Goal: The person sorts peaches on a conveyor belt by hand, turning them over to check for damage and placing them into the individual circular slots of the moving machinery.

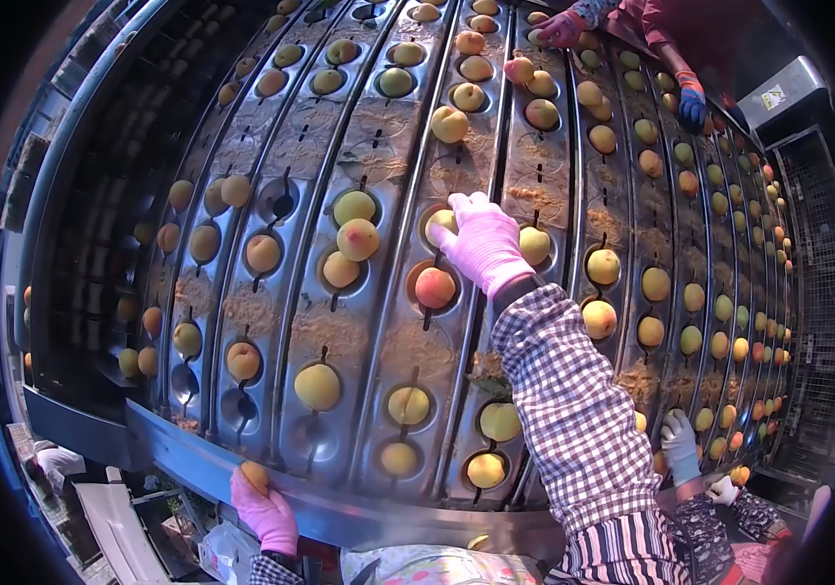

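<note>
My left hand, in a pink glove, is at the near rim of the metal sorting conveyor, closed round a small yellow-orange peach. My right hand, also pink-gloved, reaches out over the middle of the conveyor. Its thumb and fingers close on a yellow-green peach lying in a round cup, and they partly cover it. A redder peach sits in the cup just nearer to me. Right of the hand lies another yellow peach.
Metal slats with paired cups carry many peaches, and brown pulp smears some slats. Across the conveyor, another person's blue-gloved hand and pink-gloved hand reach in. A grey-gloved hand works at my right. The conveyor's metal rim runs before me.
</note>
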`<control>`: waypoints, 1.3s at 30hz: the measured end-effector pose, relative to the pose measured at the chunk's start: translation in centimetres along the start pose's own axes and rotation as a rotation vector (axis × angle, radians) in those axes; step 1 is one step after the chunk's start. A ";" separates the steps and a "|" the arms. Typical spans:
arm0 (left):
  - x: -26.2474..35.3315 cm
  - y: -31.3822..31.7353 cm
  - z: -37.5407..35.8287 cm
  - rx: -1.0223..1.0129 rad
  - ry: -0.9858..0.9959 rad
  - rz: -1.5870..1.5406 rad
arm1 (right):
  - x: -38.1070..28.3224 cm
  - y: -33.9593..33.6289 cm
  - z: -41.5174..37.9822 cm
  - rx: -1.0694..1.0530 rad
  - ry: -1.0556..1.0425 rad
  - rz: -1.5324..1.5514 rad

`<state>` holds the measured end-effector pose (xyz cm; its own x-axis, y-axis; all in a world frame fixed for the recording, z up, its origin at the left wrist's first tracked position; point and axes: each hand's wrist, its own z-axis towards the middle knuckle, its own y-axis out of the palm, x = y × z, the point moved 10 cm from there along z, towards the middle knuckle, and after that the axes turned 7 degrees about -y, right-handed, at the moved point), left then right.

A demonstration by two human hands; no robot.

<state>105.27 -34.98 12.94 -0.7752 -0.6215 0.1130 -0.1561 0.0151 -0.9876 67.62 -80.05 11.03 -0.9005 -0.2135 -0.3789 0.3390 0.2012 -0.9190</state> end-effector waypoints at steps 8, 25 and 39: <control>-0.8 0.8 -0.4 0.091 0.007 -0.090 | 1.5 2.4 0.5 -0.044 0.121 0.062; -1.9 0.2 -0.2 0.229 0.047 -0.160 | -5.2 3.3 -6.8 -0.139 -0.084 -0.021; -7.5 -1.2 6.0 0.211 0.044 -0.208 | -5.0 4.2 -8.3 0.167 0.043 0.026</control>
<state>114.93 -35.05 12.64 -0.7664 -0.5595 0.3156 -0.1871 -0.2754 -0.9429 71.31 -70.21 9.96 -0.9004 -0.1686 -0.4010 0.3996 0.0433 -0.9156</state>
